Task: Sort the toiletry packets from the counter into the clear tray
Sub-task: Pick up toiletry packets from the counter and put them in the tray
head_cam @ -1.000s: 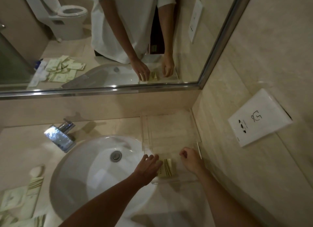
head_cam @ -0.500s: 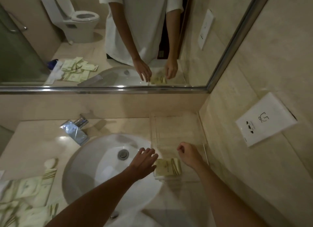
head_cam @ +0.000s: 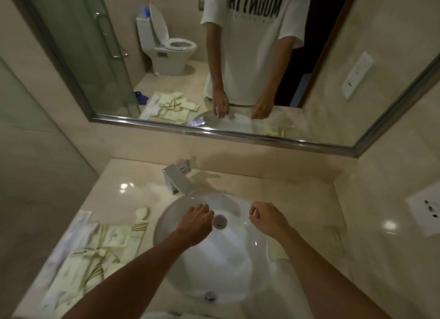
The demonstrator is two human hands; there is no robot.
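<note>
Both hands have left the tray and now hang over the basin at frame centre; left hand palm down, fingers loosely spread, holding nothing; right hand curled, fingers drawn in, whether it pinches anything I cannot tell; packets lie heaped on the counter at lower left, blurred; one packet shows at the right, beside the right forearm, tray itself too faint to make out; faucet behind the basin; mirror fills the top, wall outlet at the right edge.
</note>
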